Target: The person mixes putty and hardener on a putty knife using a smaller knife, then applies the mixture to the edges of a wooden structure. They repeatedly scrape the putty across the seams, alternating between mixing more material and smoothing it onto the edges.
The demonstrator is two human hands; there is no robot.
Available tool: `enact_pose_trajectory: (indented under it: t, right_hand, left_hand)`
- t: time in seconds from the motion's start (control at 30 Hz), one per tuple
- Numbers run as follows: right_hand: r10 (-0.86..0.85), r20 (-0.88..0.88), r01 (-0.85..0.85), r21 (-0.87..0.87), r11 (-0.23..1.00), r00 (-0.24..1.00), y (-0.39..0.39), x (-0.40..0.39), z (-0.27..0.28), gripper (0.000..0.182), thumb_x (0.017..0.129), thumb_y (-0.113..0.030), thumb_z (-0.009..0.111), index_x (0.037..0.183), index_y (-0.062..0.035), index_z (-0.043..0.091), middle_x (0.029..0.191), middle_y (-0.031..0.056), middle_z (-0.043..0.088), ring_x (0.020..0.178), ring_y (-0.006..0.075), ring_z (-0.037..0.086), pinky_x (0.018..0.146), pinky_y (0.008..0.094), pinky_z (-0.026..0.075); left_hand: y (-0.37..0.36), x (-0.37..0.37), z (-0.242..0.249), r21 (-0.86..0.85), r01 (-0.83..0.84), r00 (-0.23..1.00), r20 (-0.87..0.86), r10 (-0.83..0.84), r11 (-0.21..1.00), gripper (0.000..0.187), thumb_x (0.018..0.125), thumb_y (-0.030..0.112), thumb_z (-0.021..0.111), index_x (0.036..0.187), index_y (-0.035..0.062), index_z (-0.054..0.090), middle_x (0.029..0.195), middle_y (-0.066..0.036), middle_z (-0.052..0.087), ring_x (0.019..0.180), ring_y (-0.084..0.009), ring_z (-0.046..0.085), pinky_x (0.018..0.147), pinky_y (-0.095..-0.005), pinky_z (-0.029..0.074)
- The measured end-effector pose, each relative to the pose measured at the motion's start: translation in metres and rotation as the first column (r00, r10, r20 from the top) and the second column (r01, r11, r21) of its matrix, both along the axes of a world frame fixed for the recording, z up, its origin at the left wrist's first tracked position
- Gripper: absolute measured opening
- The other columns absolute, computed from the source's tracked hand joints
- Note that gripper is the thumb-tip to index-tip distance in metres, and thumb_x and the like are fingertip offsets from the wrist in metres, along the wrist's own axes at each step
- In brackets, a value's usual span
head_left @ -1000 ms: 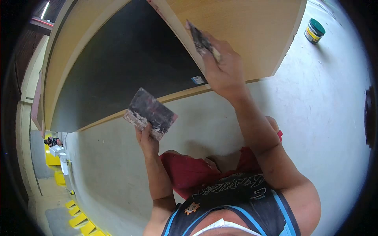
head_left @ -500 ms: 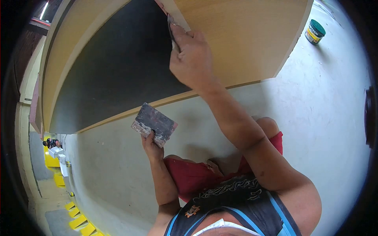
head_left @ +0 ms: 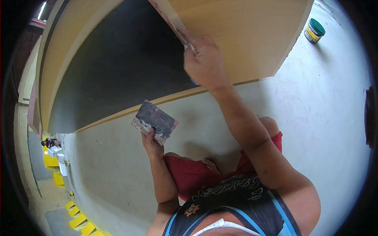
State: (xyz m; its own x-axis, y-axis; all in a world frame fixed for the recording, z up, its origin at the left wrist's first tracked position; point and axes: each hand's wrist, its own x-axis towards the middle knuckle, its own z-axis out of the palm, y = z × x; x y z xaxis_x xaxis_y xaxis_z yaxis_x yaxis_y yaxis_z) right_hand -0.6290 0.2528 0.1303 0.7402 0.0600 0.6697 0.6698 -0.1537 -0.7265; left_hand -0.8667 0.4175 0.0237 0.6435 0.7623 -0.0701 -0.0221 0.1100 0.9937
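Scraper (head_left: 186,38): blurred and nearly edge-on to us, at the pale strip (head_left: 168,15) along the right edge of the dark board (head_left: 122,67); we cannot tell whether its blade touches.
Right hand (head_left: 205,62): clenched around the scraper, in front of the left edge of the wood panel (head_left: 244,39).
Left hand (head_left: 152,142): gripping a flat plate (head_left: 157,121) by its lower edge, our thumb on top.
Plate: tilted, above the floor (head_left: 114,169), near the dark board's lower edge, smeared with whitish paste (head_left: 142,126) along one side.
Hands: well apart from each other.
Sticker (head_left: 194,82): blue, at the dark board's lower right corner, partly hidden by our right hand.
Bucket (head_left: 314,31): green-topped, on the floor beyond the wood panel's right edge.
Co-worker (head_left: 50,142): far off at our left.
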Motion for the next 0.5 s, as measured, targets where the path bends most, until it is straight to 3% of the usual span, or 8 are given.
enact_pose_trajectory:
  t: [0.1, 0.23, 0.3, 0.33, 0.4, 0.5]
  right_hand:
    - [-0.119, 0.106, 0.115, 0.049, 0.992, 0.987, 0.026, -0.011, -0.001, 0.035, 0.075, -0.004, 0.054, 0.108, -0.0053, 0.061, 0.083, 0.0184, 0.058, 0.078, 0.0343, 0.054, 0.077, 0.0395, 0.046]
    - [-0.036, 0.019, 0.035, 0.057, 0.998, 0.999, 0.012, -0.004, -0.002, 0.033, 0.075, -0.005, 0.052, 0.107, -0.0007, 0.06, 0.094, 0.0208, 0.061, 0.083, 0.0351, 0.056, 0.078, 0.041, 0.046]
    - [0.285, -0.35, -0.276, 0.078, 0.958, 0.892, -0.016, 0.014, -0.005, 0.031, 0.077, -0.007, 0.053, 0.106, -0.0012, 0.062, 0.092, 0.0198, 0.061, 0.084, 0.0349, 0.057, 0.077, 0.0405, 0.046]
    - [0.279, -0.35, -0.272, 0.072, 0.96, 0.894, -0.02, 0.009, -0.006, 0.031, 0.077, -0.007, 0.053, 0.106, -0.0012, 0.062, 0.092, 0.0198, 0.061, 0.084, 0.0349, 0.057, 0.077, 0.0405, 0.046]
    - [0.232, -0.188, -0.219, 0.087, 0.972, 0.954, -0.024, -0.003, -0.009, 0.03, 0.077, -0.008, 0.053, 0.105, -0.0021, 0.063, 0.091, 0.0199, 0.061, 0.083, 0.0349, 0.057, 0.076, 0.0397, 0.045]
    - [0.147, -0.224, -0.116, 0.146, 0.983, 0.963, -0.018, -0.006, -0.019, 0.032, 0.078, -0.007, 0.051, 0.107, -0.0037, 0.062, 0.09, 0.0205, 0.061, 0.083, 0.035, 0.057, 0.076, 0.0399, 0.045]
  left_hand:
    - [0.002, -0.003, 0.0, -0.007, -0.008, 1.0, -0.022, 0.008, 1.0, 0.047, 0.084, 0.003, 0.047, 0.129, 0.0026, 0.036, 0.116, -0.012, 0.051, 0.101, -0.0244, 0.055, 0.085, -0.0377, 0.048]
    - [0.005, -0.007, -0.009, -0.01, -0.011, 1.0, 0.006, 0.011, 1.0, 0.046, 0.084, 0.004, 0.047, 0.128, 0.0026, 0.036, 0.115, -0.012, 0.051, 0.102, -0.0238, 0.055, 0.086, -0.038, 0.048]
    - [0.004, -0.006, -0.01, -0.031, 0.014, 1.0, 0.026, -0.013, 0.999, 0.045, 0.084, 0.004, 0.047, 0.128, 0.0027, 0.037, 0.114, -0.011, 0.052, 0.101, -0.0236, 0.055, 0.085, -0.0383, 0.048]
    - [0.004, -0.003, -0.009, -0.038, 0.03, 0.999, 0.031, -0.029, 0.999, 0.044, 0.084, 0.004, 0.047, 0.127, 0.0027, 0.037, 0.113, -0.011, 0.052, 0.101, -0.0235, 0.055, 0.085, -0.0383, 0.048]
    - [0.003, 0.003, -0.008, -0.052, 0.038, 0.999, 0.032, -0.036, 0.998, 0.044, 0.084, 0.004, 0.046, 0.127, 0.0027, 0.037, 0.112, -0.011, 0.052, 0.101, -0.0233, 0.055, 0.085, -0.0382, 0.048]
    - [-0.003, 0.003, -0.001, -0.055, 0.029, 1.0, 0.013, -0.029, 0.998, 0.044, 0.083, 0.004, 0.047, 0.126, 0.0025, 0.037, 0.112, -0.011, 0.052, 0.101, -0.0234, 0.055, 0.085, -0.0382, 0.048]
